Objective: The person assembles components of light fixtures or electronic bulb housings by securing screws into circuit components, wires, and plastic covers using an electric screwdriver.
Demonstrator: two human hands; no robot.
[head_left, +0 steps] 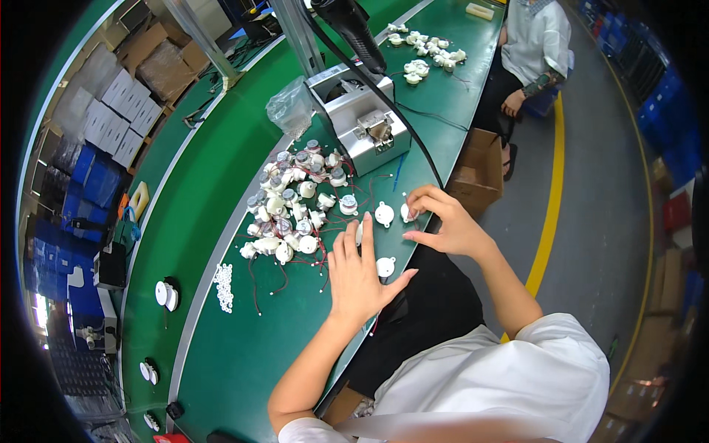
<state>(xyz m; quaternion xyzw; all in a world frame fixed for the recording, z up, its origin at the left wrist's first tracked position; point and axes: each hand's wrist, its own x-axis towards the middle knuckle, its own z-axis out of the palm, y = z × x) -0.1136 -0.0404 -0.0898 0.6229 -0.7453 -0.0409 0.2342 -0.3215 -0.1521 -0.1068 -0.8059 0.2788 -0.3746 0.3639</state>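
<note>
The right hand (449, 226) is touching a white disc (406, 213) near the edge of the bench (258, 354), perhaps steadying it; whether it's gripping, I cannot tell. The left hand (356, 279), fingers spread, is partly covering another disc (360, 235). A heap (300, 211) is lying beside it, presumably within reach.

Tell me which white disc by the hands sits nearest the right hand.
The rightmost white disc, at the right hand; the other discs lie farther left.

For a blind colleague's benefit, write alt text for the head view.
A person's left hand is spread over a green bench among white round parts, with the right hand at another near the edge. Beyond lies a pile of wired parts, beside a silver machine.
</note>
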